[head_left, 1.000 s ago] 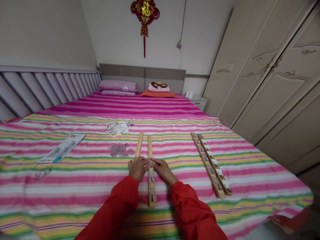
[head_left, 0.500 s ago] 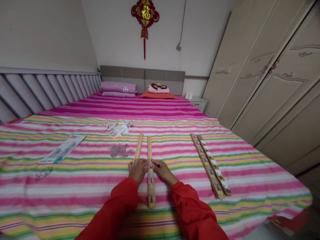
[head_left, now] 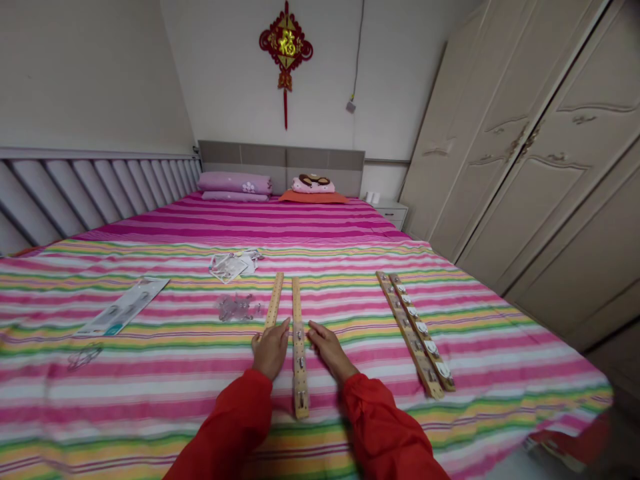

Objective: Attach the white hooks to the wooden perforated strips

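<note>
Between my hands lies a narrow wooden strip (head_left: pixel 297 303) with rows of small holes, lengthwise on the striped cloth. Several small metal fittings (head_left: pixel 301 363) sit along its near half. My left hand (head_left: pixel 271 350) is just left of this strip, over the near end of a second, bare holed strip (head_left: pixel 275 299); its fingers are loosely bent and apart, holding nothing visible. On the other side, my right hand (head_left: pixel 327 348) rests close to the first strip's right edge, thumb and fingers slightly apart with nothing seen between them.
Small metal parts on clear plastic (head_left: pixel 235 308) lie left of the strips, with plastic packets (head_left: pixel 235 265) behind. Farther left are a long package (head_left: pixel 125 307) and a thin wire-like bundle (head_left: pixel 85 357). Two fitted strips (head_left: pixel 407 327) lie at right. A wardrobe (head_left: pixel 530 187) stands beyond.
Both hands have drawn off the middle strip's topmost fitting and moved apart, uncovering it. The strips stay in place on the cloth; the view has tilted slightly.
</note>
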Tool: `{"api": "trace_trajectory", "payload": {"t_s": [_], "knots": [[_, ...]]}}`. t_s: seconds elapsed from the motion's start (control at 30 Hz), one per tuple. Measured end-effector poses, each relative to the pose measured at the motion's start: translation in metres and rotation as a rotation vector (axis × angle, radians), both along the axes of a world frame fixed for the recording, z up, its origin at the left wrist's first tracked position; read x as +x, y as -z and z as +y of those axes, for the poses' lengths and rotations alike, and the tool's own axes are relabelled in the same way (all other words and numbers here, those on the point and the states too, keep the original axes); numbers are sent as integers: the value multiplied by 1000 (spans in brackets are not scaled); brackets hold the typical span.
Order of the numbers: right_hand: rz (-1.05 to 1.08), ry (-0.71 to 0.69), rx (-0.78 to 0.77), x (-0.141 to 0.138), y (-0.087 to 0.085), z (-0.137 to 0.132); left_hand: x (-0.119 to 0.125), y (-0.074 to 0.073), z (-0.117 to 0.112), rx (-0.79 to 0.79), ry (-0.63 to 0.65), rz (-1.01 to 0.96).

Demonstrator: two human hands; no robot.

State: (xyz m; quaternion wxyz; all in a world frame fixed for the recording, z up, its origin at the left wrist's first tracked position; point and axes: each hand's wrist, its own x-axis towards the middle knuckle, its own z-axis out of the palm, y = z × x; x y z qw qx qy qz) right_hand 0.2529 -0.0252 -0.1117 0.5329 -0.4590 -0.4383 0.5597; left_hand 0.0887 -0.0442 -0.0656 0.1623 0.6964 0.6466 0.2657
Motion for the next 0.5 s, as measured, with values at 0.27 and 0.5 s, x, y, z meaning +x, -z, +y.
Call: {"api": "trace_trajectory", "payload": {"t_s": [0.27,0.5], "knots": [[110,5,-1,-4,-3,-12,14,22,-5,-230,48,-642],[120,-8,-29,-6,-6,-20,16,23,-1,-344,19,-846]]}}
